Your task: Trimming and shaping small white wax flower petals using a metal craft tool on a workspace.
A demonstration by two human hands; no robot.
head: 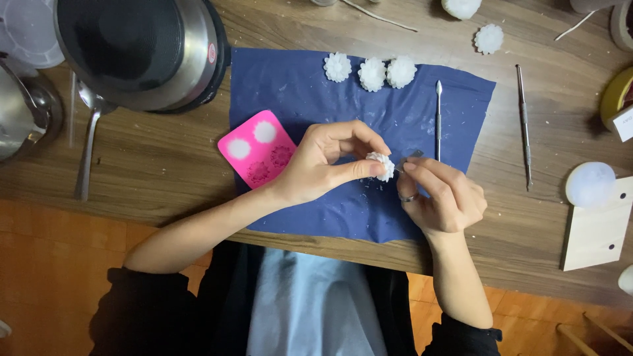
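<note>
My left hand (323,165) pinches a small white flower-shaped wax piece (382,165) between thumb and fingers above a blue sheet (310,86). My right hand (438,194), with a ring on one finger, grips a thin metal blade tool (412,155) whose tip touches the flower piece. A pink silicone mould (259,155) with flower cavities, two of them filled white, lies on the sheet's left edge beside my left wrist. Three more white flower pieces (370,70) sit in a row at the sheet's far edge.
A round electric pot (142,53) stands at the far left, with a spoon (89,132) and metal jug (23,112) beside it. Two thin metal tools (438,118) (524,125) lie to the right. A wooden board (597,227) with a white wax disc (590,184) sits far right. Another flower piece (488,38) rests on the table.
</note>
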